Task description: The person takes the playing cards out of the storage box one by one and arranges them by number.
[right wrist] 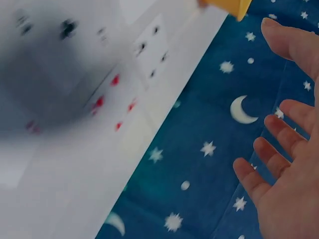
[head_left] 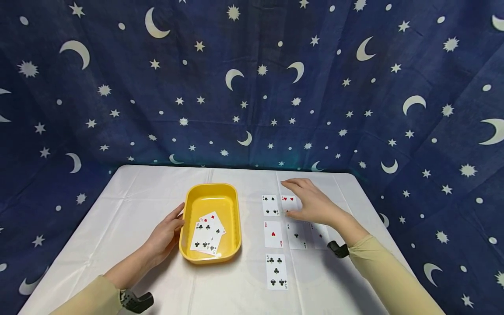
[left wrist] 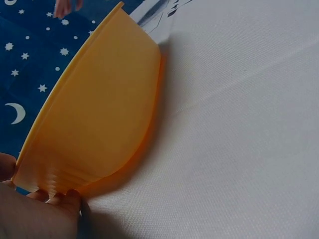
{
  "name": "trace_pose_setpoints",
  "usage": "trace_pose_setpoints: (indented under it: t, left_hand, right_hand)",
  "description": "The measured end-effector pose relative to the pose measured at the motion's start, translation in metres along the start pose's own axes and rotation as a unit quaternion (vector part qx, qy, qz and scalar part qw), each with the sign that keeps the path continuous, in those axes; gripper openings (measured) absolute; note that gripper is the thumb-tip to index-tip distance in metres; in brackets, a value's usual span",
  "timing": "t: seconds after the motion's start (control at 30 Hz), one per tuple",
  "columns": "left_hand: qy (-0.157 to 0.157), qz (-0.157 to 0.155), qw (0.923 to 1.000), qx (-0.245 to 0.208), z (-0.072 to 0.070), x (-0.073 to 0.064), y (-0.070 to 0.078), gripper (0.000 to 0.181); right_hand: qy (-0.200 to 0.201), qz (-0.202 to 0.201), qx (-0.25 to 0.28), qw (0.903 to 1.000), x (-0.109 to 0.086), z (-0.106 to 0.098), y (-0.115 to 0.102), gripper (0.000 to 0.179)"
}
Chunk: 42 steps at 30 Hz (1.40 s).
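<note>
Our right hand (head_left: 313, 203) hovers flat, fingers spread, right over the red four card (head_left: 288, 202) on the counter (head_left: 138, 205), holding nothing. Our left hand (head_left: 167, 234) rests relaxed against the yellow tray (head_left: 210, 192), which sits off to the card's left.

- One yellow tray (head_left: 188, 251) sits on the white table (head_left: 130, 210).
- Inside the tray lie about three overlapping playing cards (head_left: 208, 234); the exact number is hard to tell.
- Six face-up cards (head_left: 276, 271) lie on the table outside the tray, two partly hidden.
- Two hands: the left hand (head_left: 167, 234) and the right hand (head_left: 311, 202).
</note>
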<state>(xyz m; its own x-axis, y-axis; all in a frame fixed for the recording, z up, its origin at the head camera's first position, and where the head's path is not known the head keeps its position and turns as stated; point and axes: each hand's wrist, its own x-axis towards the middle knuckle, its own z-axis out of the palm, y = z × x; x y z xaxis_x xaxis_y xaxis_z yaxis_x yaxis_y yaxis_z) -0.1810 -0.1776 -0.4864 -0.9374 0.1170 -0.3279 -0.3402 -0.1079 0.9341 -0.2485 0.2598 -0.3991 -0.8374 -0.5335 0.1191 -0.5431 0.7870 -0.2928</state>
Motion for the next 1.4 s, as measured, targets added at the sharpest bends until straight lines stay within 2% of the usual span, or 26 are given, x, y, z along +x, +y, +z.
trace_pose_setpoints:
  t: [0.17, 0.3, 0.47, 0.67, 0.9, 1.07, 1.27, 1.4]
  left_hand:
    - [-0.004, 0.002, 1.0000, 0.000, 0.000, -0.002, 0.001, 0.070]
    - [-0.004, 0.000, 1.0000, 0.000, -0.001, -0.001, 0.002, 0.069]
    - [-0.004, 0.001, 1.0000, -0.004, 0.000, 0.001, 0.001, 0.069]
    - [-0.003, 0.003, 0.9999, -0.010, 0.000, 0.003, 0.000, 0.070]
    - [-0.008, 0.006, 0.9999, -0.013, 0.001, 0.003, 0.000, 0.069]
    - [-0.007, 0.005, 0.9999, -0.012, 0.001, 0.003, -0.001, 0.069]
    - [-0.008, 0.003, 0.9999, -0.008, -0.001, 0.002, -0.001, 0.069]
    - [-0.012, 0.008, 0.9998, -0.011, -0.001, 0.001, 0.000, 0.069]
  right_hand:
    - [0.015, -0.024, -0.010, 0.9995, 0.026, 0.007, -0.024, 0.091]
    - [0.008, -0.042, -0.028, 0.9987, 0.046, 0.015, -0.054, 0.092]
    - [-0.027, -0.063, -0.056, 0.9961, 0.068, 0.034, -0.097, 0.094]
    - [-0.086, -0.102, -0.107, 0.9852, 0.088, 0.059, -0.135, 0.096]
    - [-0.137, -0.110, -0.137, 0.9748, 0.102, 0.090, -0.155, 0.096]
    - [-0.174, -0.110, -0.173, 0.9633, 0.106, 0.113, -0.165, 0.094]
    - [-0.184, -0.105, -0.200, 0.9565, 0.107, 0.128, -0.174, 0.081]
    - [-0.186, -0.105, -0.216, 0.9527, 0.108, 0.133, -0.176, 0.081]
